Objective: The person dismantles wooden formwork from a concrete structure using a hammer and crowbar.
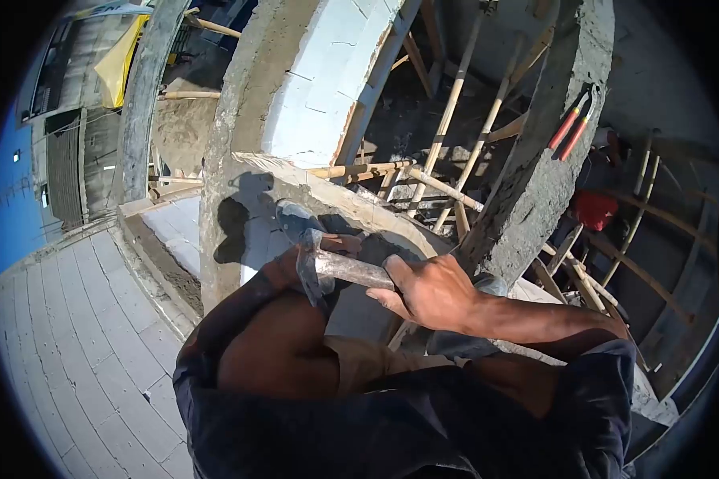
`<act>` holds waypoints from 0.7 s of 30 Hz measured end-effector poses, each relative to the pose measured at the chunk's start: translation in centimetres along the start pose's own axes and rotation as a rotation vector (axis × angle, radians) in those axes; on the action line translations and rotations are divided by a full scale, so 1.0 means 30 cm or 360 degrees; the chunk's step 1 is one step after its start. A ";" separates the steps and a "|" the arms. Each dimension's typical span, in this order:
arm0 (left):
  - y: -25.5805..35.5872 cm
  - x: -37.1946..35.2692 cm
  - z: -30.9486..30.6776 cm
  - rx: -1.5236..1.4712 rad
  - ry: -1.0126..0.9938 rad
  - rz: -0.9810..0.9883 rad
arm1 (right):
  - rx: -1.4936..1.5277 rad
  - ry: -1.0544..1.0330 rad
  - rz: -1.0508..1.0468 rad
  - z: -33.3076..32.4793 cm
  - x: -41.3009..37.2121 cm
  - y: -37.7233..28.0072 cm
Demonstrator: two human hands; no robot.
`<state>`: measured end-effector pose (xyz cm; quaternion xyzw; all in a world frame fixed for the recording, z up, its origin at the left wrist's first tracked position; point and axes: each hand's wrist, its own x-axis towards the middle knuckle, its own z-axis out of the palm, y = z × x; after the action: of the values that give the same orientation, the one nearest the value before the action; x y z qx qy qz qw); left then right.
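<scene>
My right hand (443, 291) is closed around the handle of a hammer (351, 270), its thumb lying along the top. The worn metal hammer head points left, in front of my left hand (341, 244). My left fingers are curled together beside the head; what they hold, if anything, is hidden by it. Below both hands is a grey mortared ledge, where a shoe (295, 217) rests. Red-handled pincers (571, 132) lie on the rough concrete beam (539, 188) to my right.
Bamboo poles (455, 112) cross the deep, shadowed opening ahead and right. Pale block walling (319, 88) with wires sticking out stands ahead. A grey block surface (80, 319) spreads at left. A red rounded object (593, 210) shows lower down at right.
</scene>
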<state>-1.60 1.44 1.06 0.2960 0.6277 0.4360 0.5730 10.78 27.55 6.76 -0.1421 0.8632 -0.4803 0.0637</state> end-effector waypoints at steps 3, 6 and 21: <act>-0.006 0.001 -0.001 -0.0294 0.0103 -0.0318 | 0.0140 0.0139 -0.0287 0.017 -0.028 -0.023; -0.004 0.006 0.023 -0.0160 0.0083 -0.0048 | -0.0050 -0.0306 0.0296 0.044 -0.026 0.023; 0.073 0.147 -0.071 0.0740 -0.0003 0.0084 | -0.0722 0.0491 0.1102 -0.025 -0.519 0.536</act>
<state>-4.69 5.81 0.89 0.4369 0.7026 0.2941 0.4785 22.45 40.95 -6.87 0.2186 0.9429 -0.2446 0.0584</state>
